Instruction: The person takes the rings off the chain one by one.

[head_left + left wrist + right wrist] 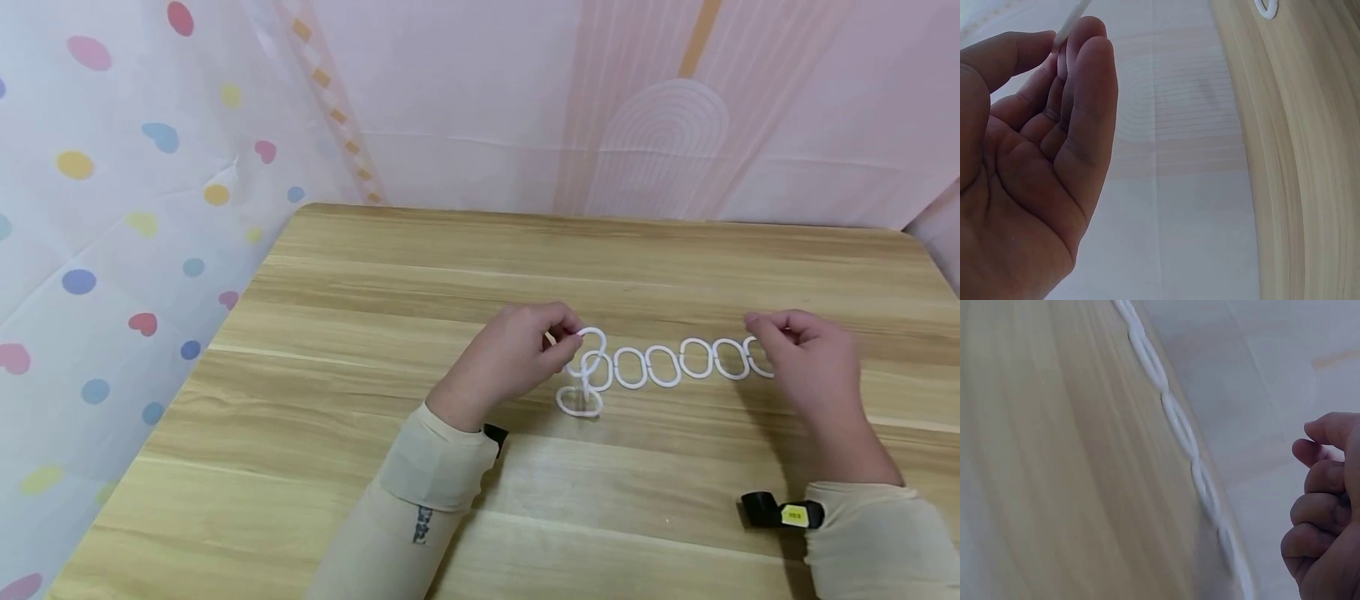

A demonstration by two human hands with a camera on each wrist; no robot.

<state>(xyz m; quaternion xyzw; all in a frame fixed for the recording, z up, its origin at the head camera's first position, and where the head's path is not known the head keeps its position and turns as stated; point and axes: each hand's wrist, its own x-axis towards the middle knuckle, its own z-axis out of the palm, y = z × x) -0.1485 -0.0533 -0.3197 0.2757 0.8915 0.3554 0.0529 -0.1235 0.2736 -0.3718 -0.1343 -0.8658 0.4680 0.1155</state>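
My left hand (517, 354) pinches a white oval plastic link (604, 342) between thumb and fingertips. The left wrist view shows that link (1071, 24) as a pale rod at the fingertips. It overlaps several other links around it, one of which, a low link (579, 413), lies toward me. Rightward runs a chain of joined white links (647, 367), in a row along the table. Over the chain's right end hovers my right hand (813, 362), hiding part of the last link. Its fingers are loosely curled, with nothing seen held in the right wrist view.
The wood-grain table (600, 492) has its far edge against a pale patterned curtain (465, 100). On the left hangs a dotted cloth (120, 225). Black wrist straps (761, 510) show near both sleeves.
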